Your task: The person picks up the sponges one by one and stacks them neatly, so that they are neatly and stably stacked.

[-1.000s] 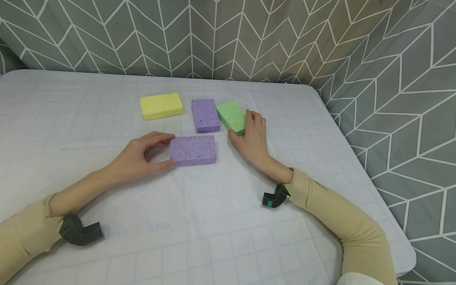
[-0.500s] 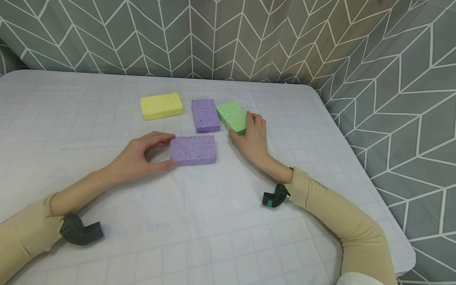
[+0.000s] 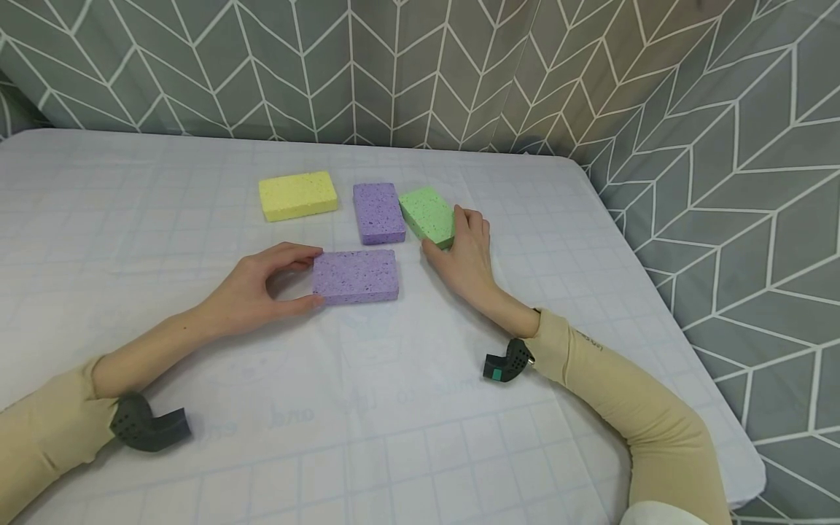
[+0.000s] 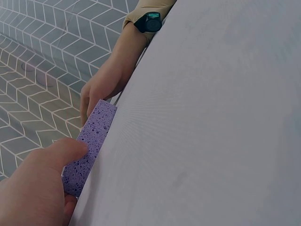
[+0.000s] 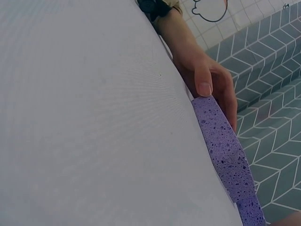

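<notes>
On the white-covered table, my left hand (image 3: 256, 288) pinches the left end of a lilac sponge (image 3: 355, 277), thumb on the near side and fingers on the far side. The left wrist view shows that thumb against the pitted long edge of the lilac sponge (image 4: 96, 125). My right hand (image 3: 466, 251) holds the right end of a green sponge (image 3: 425, 214) between thumb and fingers. A darker purple sponge (image 3: 378, 213) lies between the two, right at the green one's left corner. In the right wrist view, the lilac sponge (image 5: 221, 141) hides the green one.
A yellow sponge (image 3: 298, 196) lies farther back to the left. Grey curtains (image 3: 367, 80) with white chevron lines hang behind the table and along its right side. Dark cameras (image 3: 147, 424) are strapped at both wrists. The table (image 3: 394, 452) has a faint printed grid.
My right fingertips have shifted very slightly toward me at the green sponge. My left hand and the other sponges stay where they were.
</notes>
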`<act>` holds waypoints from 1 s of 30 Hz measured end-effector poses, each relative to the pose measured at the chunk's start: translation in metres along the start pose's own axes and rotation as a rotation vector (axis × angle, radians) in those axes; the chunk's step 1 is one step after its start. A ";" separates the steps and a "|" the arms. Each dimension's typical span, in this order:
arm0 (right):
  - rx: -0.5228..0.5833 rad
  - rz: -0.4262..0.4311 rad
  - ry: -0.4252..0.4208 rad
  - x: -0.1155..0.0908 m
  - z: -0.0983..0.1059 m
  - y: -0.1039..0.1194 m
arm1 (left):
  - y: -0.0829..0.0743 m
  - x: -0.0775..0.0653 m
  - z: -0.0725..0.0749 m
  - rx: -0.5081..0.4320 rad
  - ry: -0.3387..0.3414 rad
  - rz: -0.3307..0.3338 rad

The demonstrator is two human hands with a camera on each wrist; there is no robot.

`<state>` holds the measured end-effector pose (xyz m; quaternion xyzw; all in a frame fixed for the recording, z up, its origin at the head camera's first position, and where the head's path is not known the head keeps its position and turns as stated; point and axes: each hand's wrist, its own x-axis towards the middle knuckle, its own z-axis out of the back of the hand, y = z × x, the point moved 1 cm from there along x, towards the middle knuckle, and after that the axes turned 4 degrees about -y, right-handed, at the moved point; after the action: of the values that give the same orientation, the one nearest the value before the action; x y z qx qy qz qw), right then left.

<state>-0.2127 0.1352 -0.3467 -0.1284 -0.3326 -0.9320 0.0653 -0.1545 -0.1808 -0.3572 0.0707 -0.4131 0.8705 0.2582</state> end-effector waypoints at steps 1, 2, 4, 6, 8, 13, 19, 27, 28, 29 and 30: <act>0.000 0.002 -0.001 0.000 0.000 0.000 | 0.000 0.000 0.000 0.001 0.000 0.000; 0.001 0.004 -0.002 0.000 0.000 0.000 | 0.000 0.000 0.000 0.000 0.000 -0.001; 0.001 0.005 -0.004 0.000 0.000 0.000 | 0.000 0.000 0.000 0.002 -0.001 -0.003; 0.003 0.003 -0.002 0.000 0.000 0.000 | 0.000 0.000 0.000 0.002 -0.001 -0.004; 0.008 -0.003 0.000 0.000 0.000 -0.001 | 0.001 -0.001 0.000 0.003 -0.001 -0.004; 0.016 -0.026 0.006 0.001 -0.001 -0.002 | 0.001 -0.001 0.000 0.001 -0.001 -0.001; 0.018 -0.039 0.008 0.002 -0.001 -0.002 | 0.000 -0.001 0.000 -0.004 0.002 0.000; 0.034 -0.037 0.000 0.002 0.000 -0.002 | 0.000 -0.001 0.001 -0.004 0.003 -0.014; 0.038 -0.036 -0.001 0.001 0.000 -0.002 | 0.000 -0.001 0.001 -0.004 0.002 -0.012; 0.039 -0.034 -0.003 0.001 0.000 -0.001 | 0.000 -0.001 0.001 -0.005 0.002 -0.009; 0.038 -0.033 -0.005 0.001 0.000 -0.001 | 0.000 -0.001 0.001 -0.006 0.002 -0.006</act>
<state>-0.2141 0.1363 -0.3471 -0.1239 -0.3527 -0.9261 0.0517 -0.1535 -0.1816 -0.3569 0.0704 -0.4150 0.8686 0.2616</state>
